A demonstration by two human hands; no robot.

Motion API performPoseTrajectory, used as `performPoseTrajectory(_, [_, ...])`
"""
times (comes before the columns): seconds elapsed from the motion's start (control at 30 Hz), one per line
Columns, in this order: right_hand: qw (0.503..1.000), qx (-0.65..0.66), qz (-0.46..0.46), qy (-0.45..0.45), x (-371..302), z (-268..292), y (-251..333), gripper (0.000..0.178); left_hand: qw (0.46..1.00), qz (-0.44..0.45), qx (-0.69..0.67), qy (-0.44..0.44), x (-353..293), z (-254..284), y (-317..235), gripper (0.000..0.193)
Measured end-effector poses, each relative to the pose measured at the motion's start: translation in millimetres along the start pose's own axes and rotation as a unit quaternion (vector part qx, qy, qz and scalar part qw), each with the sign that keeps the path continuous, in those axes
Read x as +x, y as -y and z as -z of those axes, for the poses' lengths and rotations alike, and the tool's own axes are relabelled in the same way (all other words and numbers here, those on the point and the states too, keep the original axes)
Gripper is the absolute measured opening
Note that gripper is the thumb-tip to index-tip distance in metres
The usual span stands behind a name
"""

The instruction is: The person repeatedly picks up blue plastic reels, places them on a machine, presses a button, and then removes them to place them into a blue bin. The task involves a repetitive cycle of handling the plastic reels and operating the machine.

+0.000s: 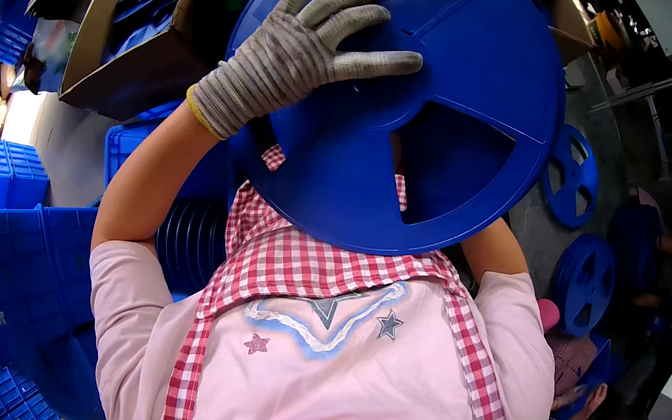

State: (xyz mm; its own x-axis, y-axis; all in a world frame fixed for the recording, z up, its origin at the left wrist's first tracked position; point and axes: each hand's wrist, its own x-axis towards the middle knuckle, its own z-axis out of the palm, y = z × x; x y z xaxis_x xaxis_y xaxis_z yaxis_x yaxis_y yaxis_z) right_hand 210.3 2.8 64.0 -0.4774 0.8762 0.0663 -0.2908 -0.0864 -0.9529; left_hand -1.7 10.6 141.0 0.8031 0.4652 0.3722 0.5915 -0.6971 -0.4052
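A large blue plastic reel (pixel 470 82) with cut-out windows fills the upper middle, in front of my chest. My left hand (pixel 300 50), in a grey knit glove with a yellow cuff edge, lies against its face near the hub. The fingers are stretched out and spread, the thumb reaching toward the centre. From the right, my bare right forearm (pixel 495 248) goes behind the reel. The reel hides my right hand, so its grip does not show.
An open cardboard box (pixel 133 20) with flat blue parts stands at upper left. Blue crates (pixel 28 267) fill the left side, near a row of blue discs (pixel 190 244). More blue reels (pixel 583 284) stand at right. Another person's hand (pixel 587 404) shows at lower right.
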Motion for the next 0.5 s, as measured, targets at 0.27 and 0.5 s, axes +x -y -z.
performPoseTrajectory(0.27, [0.991, 0.125, -0.046, 0.011, 7, -16, -13, 0.082, 0.994, 0.088, 0.034, 0.056, 13, 16, -5, 0.066])
performPoseTrajectory(0.5, [0.990, 0.112, -0.078, 0.041, 6, -25, -10, 0.087, 0.895, 0.378, -0.209, 0.107, -5, 17, -46, 0.082])
